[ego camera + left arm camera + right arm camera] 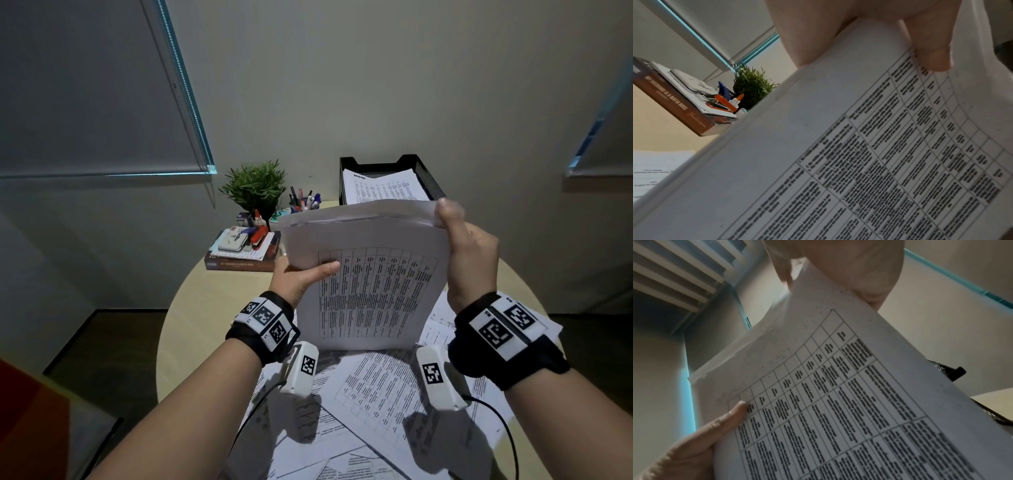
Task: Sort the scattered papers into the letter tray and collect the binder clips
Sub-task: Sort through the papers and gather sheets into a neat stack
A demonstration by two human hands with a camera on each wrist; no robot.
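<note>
Fingers (448, 209) of both your hands pinch a sheaf of papers (370, 274) upright above the desk (219, 308).
Square its edges, then carry it far to the letter tray (426, 176), right of the plant (255, 185); loose sheets (376, 387) remain near. Binder clips aren't discernible; sheet count is unclear.

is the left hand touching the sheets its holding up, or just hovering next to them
Touching. In the head view the left hand grips the held sheets at their left edge, its thumb lying flat across the printed table. The right wrist view shows the same thumb on the page.
</note>
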